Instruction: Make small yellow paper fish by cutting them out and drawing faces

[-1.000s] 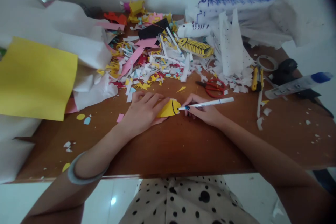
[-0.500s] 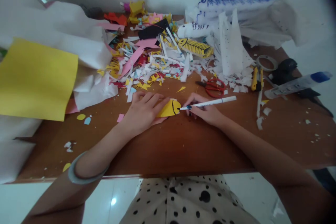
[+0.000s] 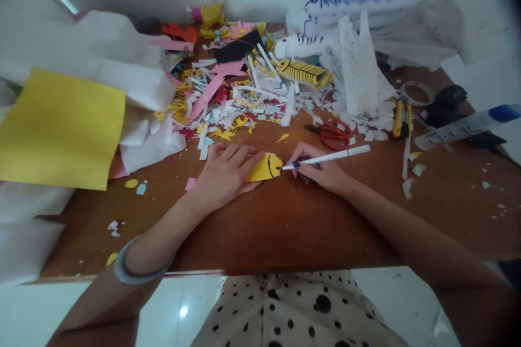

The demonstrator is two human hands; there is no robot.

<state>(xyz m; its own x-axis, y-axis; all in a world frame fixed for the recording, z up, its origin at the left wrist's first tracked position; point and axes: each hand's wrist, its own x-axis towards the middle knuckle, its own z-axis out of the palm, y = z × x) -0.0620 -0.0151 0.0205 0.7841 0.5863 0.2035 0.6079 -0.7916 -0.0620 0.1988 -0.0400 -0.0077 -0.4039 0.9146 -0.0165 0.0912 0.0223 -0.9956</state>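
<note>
Drawing under way: left hand (image 3: pixel 223 173), fingers flat and together, pins yellow cutout (image 3: pixel 264 168); right hand (image 3: pixel 321 171) pinches pen (image 3: pixel 329 157), tip just beyond the left fingertips, needing steady strokes

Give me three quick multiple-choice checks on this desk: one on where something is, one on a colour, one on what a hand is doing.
1. Where are the red scissors?
A. beyond the right hand
B. under the big yellow sheet
C. on the floor

2. What colour is the paper piece under the left hand?
A. pink
B. yellow
C. white

3. What is the right hand doing?
A. resting flat and bare
B. gripping the scissors
C. holding a white pen

Answers: 1 A, they lie on the table just past the knuckles; 2 B, yellow with a black curved line; 3 C, fingers pinch the pen, tip at the paper's edge.
</note>
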